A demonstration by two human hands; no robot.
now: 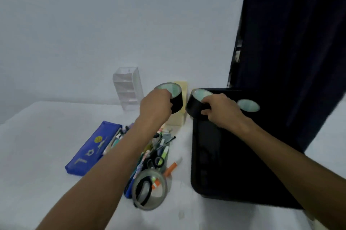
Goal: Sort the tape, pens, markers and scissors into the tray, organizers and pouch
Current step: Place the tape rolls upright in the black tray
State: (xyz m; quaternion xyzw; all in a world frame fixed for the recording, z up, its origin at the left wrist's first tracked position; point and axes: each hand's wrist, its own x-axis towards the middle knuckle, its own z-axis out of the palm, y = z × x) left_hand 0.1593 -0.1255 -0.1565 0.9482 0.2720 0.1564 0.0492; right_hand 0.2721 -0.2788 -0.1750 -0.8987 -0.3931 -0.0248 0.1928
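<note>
My left hand grips a black tape roll held in the air above the pile. My right hand holds a second black tape roll over the far left corner of the black tray. A third black roll lies in the tray's far end. A clear tape roll lies on the table near me. Pens, markers and black scissors sit in a heap. The blue pouch lies open at the left.
A clear tiered organizer stands by the wall. A cream organizer stands behind my left hand. An orange-and-white marker lies beside the heap. A dark curtain hangs at the right. White cloth covers the table.
</note>
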